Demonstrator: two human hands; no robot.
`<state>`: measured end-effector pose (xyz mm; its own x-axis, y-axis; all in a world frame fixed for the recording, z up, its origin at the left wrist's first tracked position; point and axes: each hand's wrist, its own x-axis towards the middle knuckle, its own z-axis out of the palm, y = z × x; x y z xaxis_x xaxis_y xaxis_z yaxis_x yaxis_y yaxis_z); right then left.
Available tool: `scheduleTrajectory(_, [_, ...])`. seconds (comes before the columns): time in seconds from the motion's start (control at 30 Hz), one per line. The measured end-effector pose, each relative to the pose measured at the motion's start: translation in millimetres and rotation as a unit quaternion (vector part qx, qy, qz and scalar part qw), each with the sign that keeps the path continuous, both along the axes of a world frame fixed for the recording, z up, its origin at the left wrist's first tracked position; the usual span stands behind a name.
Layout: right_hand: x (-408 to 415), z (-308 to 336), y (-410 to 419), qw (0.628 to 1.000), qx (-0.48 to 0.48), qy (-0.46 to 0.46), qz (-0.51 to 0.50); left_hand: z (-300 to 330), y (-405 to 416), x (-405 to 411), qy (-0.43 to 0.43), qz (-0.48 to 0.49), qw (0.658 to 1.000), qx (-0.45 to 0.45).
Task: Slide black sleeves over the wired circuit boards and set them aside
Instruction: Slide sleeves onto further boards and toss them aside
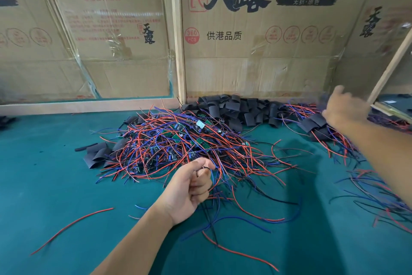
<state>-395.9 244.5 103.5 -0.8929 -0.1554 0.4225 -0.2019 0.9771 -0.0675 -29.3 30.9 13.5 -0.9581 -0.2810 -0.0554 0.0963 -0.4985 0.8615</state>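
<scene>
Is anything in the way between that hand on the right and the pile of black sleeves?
Nothing visible blocks it. The right hand hovers, blurred, just right of the black sleeves piled by the cardboard wall; only a few loose wires lie between.

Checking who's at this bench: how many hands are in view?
2: the left hand pinches wires at the tangle's near edge; the right hand, blurred, reaches far right. None seems hidden.

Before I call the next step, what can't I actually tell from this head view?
- Right hand: motion-blurred, so its grip can't be read.
- Left hand: curled fingers hide whether a board hangs on the pinched wires.
- Tangled pile: wires cover most boards; no count possible.
- Sleeved pieces: partly behind the right forearm, trailing off the right edge.
</scene>
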Motion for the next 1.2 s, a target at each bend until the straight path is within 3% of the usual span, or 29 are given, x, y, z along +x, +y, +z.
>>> scheduleTrajectory(0.1, [12.7,-15.1,-25.4,0.992,0.013,-0.073,0.1,-1.5,-1.6,0.4,0.003,-0.013,1.0,-0.004])
scheduleTrajectory(0.17, [22.4,-25.3,-47.3,0.969,0.056,-0.138,0.196,-2.6,-2.9,0.3,0.001,-0.018,1.0,-0.005])
scheduleTrajectory(0.23, [30.9,-38.1,-66.9,0.95,0.084,-0.193,0.231,-3.4,-3.6,-0.7,-0.004,-0.018,1.0,-0.014])
scheduleTrajectory(0.4, [39.3,-62.0,-91.8,0.934,0.114,-0.258,0.218,-4.0,-3.7,-0.2,-0.008,-0.017,0.999,-0.027])
scheduleTrajectory(0.57, [54.5,-56.3,-92.6,0.946,0.082,-0.244,0.196,-3.1,-3.9,-0.2,-0.012,-0.017,0.999,-0.035])
scheduleTrajectory(0.63, [76.7,-46.1,-93.3,0.956,0.044,-0.223,0.187,-2.4,-2.8,-0.8,-0.016,-0.015,0.999,-0.041])
scheduleTrajectory(0.73, [136.4,-37.6,-91.3,0.951,-0.115,-0.163,0.236,-0.6,0.4,-3.4,-0.032,0.003,0.998,-0.047])
scheduleTrajectory(0.83, [223.8,-35.8,-78.6,0.86,-0.244,-0.152,0.421,1.8,3.0,-7.1,-0.062,0.025,0.998,-0.014])
scheduleTrajectory(0.93, [283.4,-46.7,-68.5,0.778,-0.218,-0.168,0.565,2.2,6.9,-7.1,-0.065,0.068,0.995,-0.014])
scheduleTrajectory(1.07, [289.1,-68.8,-61.3,0.772,-0.261,-0.182,0.551,-2.2,9.2,-4.5,-0.041,0.159,0.986,-0.028])
scheduleTrajectory(1.2, [285.5,-83.3,-60.9,0.782,-0.339,-0.15,0.501,-2.5,10.3,-1.5,-0.037,0.191,0.95,-0.244])
